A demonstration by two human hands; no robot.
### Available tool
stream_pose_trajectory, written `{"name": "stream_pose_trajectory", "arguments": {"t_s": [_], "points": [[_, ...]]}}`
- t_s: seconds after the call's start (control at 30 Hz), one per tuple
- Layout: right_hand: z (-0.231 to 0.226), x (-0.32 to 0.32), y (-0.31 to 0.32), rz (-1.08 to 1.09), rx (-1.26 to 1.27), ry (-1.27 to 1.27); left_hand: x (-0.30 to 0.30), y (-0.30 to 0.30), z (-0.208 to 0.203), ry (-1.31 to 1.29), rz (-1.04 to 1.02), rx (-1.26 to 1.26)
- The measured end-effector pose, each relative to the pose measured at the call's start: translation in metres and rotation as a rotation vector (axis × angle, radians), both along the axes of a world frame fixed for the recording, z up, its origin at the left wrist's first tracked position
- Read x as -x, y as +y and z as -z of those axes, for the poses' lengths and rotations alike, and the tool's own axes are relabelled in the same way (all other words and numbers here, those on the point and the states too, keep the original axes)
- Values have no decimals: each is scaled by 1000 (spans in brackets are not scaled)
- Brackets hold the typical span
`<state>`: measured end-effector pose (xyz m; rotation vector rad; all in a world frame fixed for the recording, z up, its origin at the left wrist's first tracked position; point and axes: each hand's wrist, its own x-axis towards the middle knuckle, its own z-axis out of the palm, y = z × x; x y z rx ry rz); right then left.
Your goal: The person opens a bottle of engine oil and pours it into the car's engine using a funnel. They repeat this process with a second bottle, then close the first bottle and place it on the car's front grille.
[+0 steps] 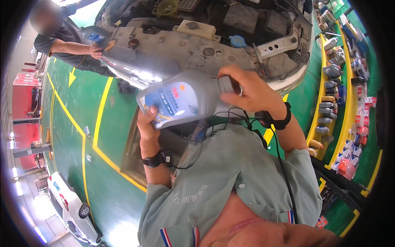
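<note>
A grey engine oil jug [203,92] with a pale blue label lies tilted on its side in front of my chest. My left hand [148,123] grips its base end, with the thumb pressed on the label. At the other end, my right hand [253,88] has its thumb and fingers closed around the dark cap [227,85]. The cap sits on the jug's neck; whether it is loose cannot be seen. Just beyond the jug is the front of a car [177,53] with its engine bay exposed.
A pale fluid reservoir [196,29], a blue cap [237,41] and a yellow-green funnel [166,7] are in the engine bay. Another person [61,45] at the left holds a grey jug [92,33]. Yellow shelving [348,78] with bottles stands right. Black cables [276,144] hang from my wrists.
</note>
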<state>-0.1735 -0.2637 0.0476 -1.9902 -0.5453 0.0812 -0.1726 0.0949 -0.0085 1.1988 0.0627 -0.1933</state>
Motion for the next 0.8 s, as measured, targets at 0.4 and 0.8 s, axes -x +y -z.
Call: {"name": "stream_pose_trajectory", "arguments": {"t_s": [0.4, 0.8], "points": [[6, -4, 7, 121, -105, -157, -1, -8, 1, -48, 4, -35], [33, -6, 24, 206, -78, -142, 13, -10, 1, 20, 48, -15]]}}
